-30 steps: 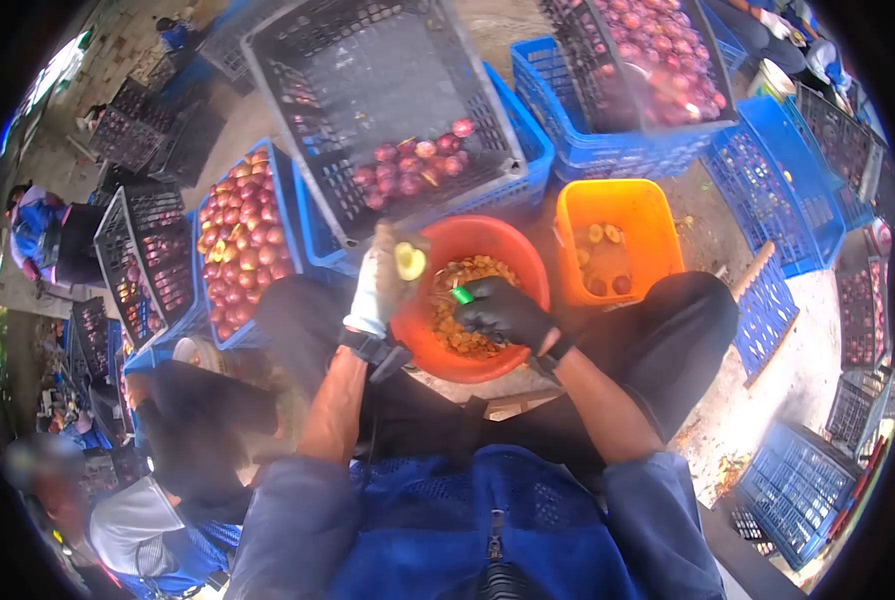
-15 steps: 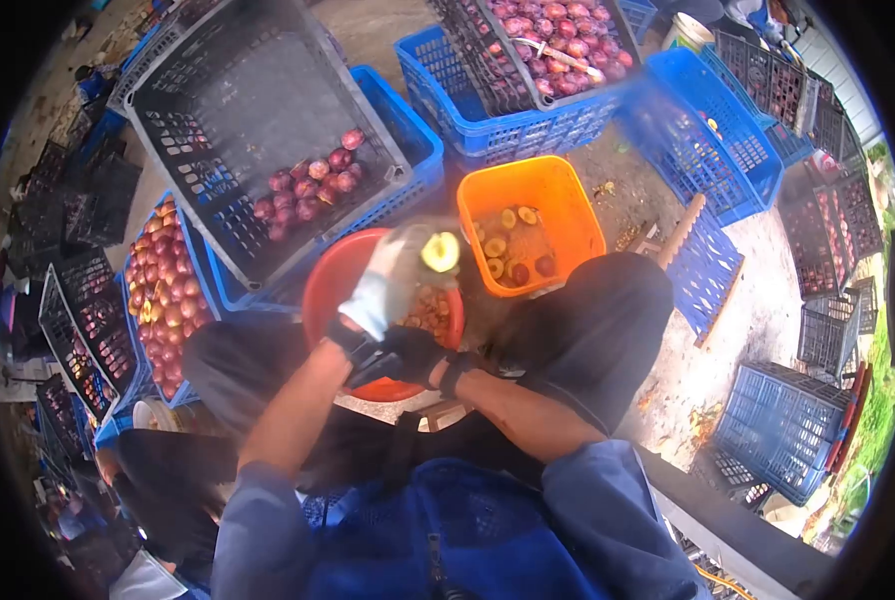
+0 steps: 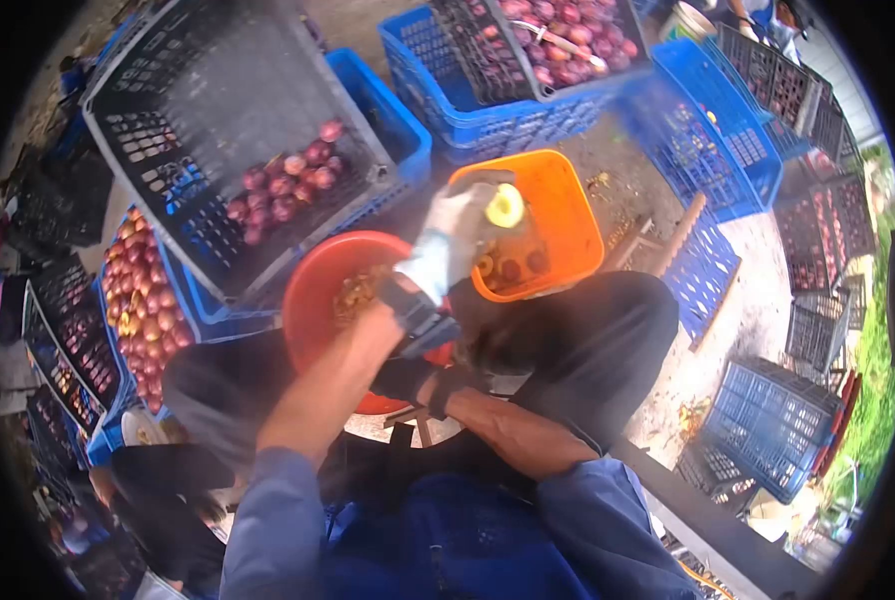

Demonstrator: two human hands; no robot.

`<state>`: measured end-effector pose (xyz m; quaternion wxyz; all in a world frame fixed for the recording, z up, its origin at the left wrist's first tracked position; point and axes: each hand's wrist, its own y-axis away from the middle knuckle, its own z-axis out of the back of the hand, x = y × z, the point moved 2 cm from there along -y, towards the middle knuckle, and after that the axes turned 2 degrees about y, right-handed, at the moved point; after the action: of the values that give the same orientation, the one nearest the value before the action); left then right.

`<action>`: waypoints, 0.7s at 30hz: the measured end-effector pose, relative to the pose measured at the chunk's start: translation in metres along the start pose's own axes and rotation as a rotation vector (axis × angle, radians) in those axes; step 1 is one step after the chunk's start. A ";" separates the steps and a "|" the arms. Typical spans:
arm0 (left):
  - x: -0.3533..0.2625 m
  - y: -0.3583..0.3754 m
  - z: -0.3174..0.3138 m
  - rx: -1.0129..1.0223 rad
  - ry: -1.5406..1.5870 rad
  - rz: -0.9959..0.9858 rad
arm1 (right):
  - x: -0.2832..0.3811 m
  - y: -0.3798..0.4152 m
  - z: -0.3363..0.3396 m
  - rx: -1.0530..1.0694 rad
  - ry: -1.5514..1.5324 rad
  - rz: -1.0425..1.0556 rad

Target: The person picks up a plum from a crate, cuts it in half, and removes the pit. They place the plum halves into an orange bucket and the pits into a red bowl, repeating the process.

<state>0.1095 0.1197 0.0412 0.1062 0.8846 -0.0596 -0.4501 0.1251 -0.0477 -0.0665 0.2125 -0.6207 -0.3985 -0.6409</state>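
My left hand (image 3: 456,222), in a pale glove, reaches over the left rim of the orange bin (image 3: 576,190) and holds a cut plum half (image 3: 505,205), yellow flesh showing. Inside the bin lie several plum pieces (image 3: 511,268). Lower down, my right hand (image 3: 408,378), in a dark glove, is near the lower right rim of the red basin (image 3: 313,285); its fingers are hidden by shadow and my left forearm. Small fruit pieces (image 3: 360,293) lie in the basin.
A tilted black crate (image 3: 238,100) with plums rests on a blue crate at the upper left. Another blue crate (image 3: 133,300) full of plums stands left. Blue crates (image 3: 508,130) stand behind the bin, and a blue slatted seat (image 3: 703,265) at right.
My left hand has moved right with the plum half, from above the red basin to above the orange bin. My right hand stays low near the basin. The view has shifted slightly.
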 end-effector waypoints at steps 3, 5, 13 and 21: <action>-0.024 0.004 0.016 0.035 -0.188 -0.061 | -0.003 -0.005 -0.006 0.154 0.619 0.245; -0.015 -0.005 0.025 0.002 -0.106 -0.065 | 0.014 -0.006 -0.005 0.144 0.613 0.193; -0.025 -0.012 0.048 0.033 -0.343 -0.088 | 0.013 -0.004 -0.004 0.032 0.685 0.185; -0.003 -0.039 0.032 0.143 -0.535 -0.156 | -0.006 -0.006 -0.017 -0.041 0.779 0.297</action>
<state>0.0823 0.1538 0.0158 -0.0112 0.7417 -0.0488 -0.6688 0.1103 -0.0587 -0.0722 0.4253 -0.3867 -0.1817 -0.7979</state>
